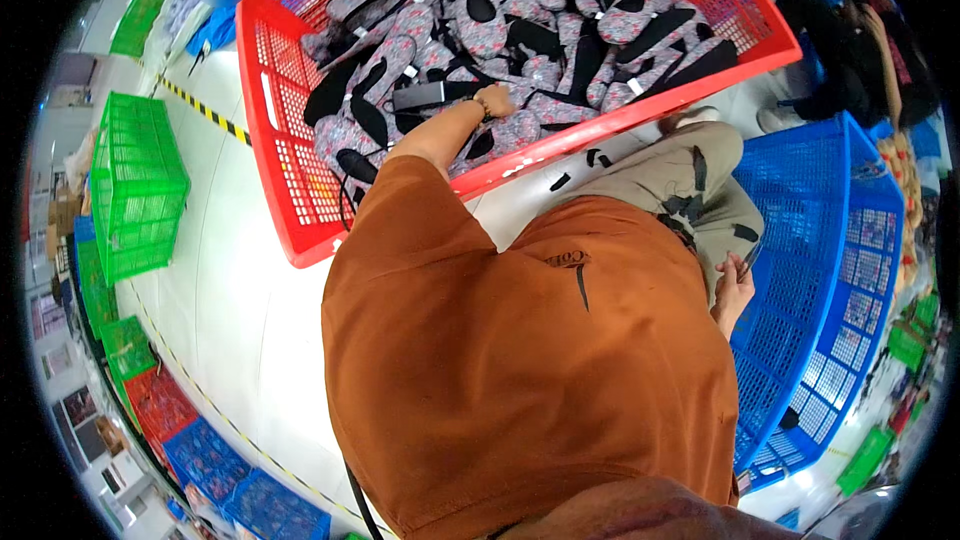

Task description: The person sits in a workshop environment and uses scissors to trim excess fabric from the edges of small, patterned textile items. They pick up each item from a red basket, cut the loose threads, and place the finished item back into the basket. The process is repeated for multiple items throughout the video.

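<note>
My left hand (497, 100) far out over red crate (290, 200), resting on heap of patterned pieces (560, 35); fingers curled down onto one piece, grip itself hidden, cannot tell if clamped. Black strips lie mixed through heap. My right hand (733, 290) near my right knee, just beside blue crate (830, 270), fingers together on small dark strip (750, 258), pinched. Green crate (135, 185) stands well apart at far left, on white floor (230, 310) with striped tape.

Red crate (290, 200): top rim being cut off by frame edge. Right hand (733, 292): fingers partly hiding, grip unclear.
</note>
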Demonstrator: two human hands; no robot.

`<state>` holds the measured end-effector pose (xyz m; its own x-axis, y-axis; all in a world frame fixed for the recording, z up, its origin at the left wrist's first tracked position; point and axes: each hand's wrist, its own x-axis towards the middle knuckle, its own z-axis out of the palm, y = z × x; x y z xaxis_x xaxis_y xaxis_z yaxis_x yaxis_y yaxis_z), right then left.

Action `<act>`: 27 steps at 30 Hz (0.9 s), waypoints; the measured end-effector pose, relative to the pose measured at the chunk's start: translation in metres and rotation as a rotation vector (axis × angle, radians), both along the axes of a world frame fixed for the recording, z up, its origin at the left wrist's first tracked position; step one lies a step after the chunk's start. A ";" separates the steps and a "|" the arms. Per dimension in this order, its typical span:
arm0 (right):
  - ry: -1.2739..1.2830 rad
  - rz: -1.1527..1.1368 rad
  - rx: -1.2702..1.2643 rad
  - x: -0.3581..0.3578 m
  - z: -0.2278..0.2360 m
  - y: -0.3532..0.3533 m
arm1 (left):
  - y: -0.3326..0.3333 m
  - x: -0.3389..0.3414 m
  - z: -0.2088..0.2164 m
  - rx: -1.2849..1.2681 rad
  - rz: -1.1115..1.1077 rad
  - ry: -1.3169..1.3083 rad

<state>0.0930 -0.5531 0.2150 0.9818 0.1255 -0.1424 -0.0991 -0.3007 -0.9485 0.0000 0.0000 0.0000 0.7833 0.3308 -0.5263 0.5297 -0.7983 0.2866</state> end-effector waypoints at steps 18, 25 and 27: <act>-0.076 0.030 -0.385 -0.014 0.005 0.011 | -0.041 0.032 0.087 -0.391 -0.211 -0.377; -0.076 0.014 -0.160 -0.017 -0.034 0.027 | -0.044 0.076 0.055 0.138 -0.324 -0.227; -0.130 0.055 -0.215 -0.006 0.006 0.018 | -0.049 0.074 0.059 0.190 -0.330 -0.226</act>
